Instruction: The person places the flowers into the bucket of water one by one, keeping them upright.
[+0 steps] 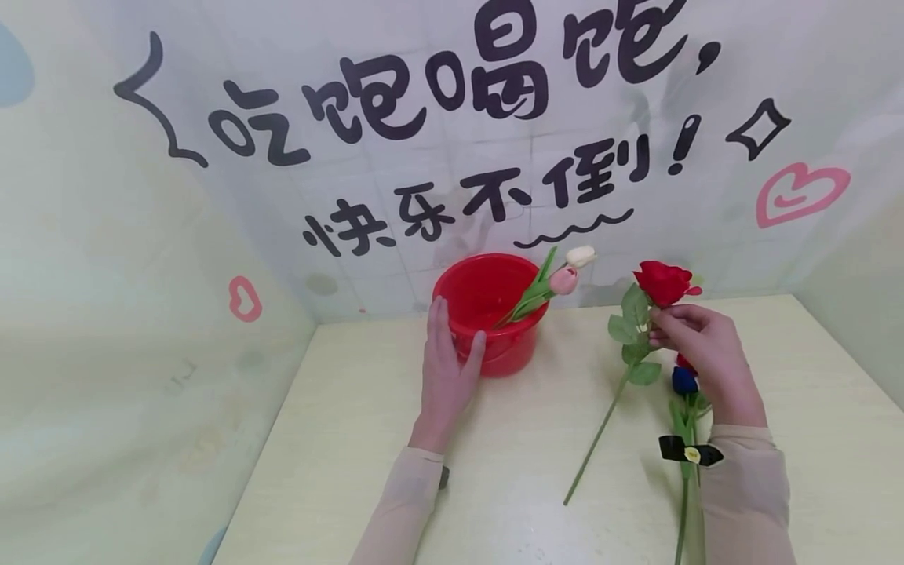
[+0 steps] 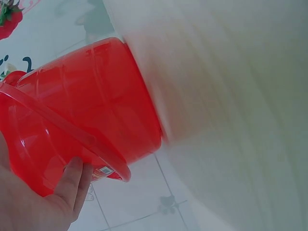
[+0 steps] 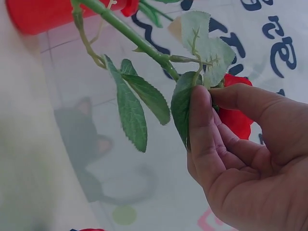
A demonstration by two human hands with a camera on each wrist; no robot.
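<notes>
In the head view, a red plastic bucket (image 1: 507, 355) stands near the back of the table. My left hand (image 1: 450, 375) rests against its outside, fingers along the left and thumb at the front. The left wrist view shows those fingertips (image 2: 73, 175) on the wall by the bucket's handle (image 2: 62, 124). A pink tulip (image 1: 563, 280) and a white tulip (image 1: 581, 256) lean out over the bucket's right rim. To the right, my right hand (image 1: 709, 345) pinches a red rose (image 1: 662, 282) just below its bloom, among its leaves (image 3: 132, 103). The long green stem (image 1: 596, 443) slants down to the left.
Beneath my right forearm lie a blue flower (image 1: 683, 380) and a red flower (image 1: 685, 362), the latter mostly hidden, with stems toward the front. A wall with large black writing (image 1: 494, 196) stands right behind the table (image 1: 339, 439); another wall (image 1: 141, 353) rises at the left.
</notes>
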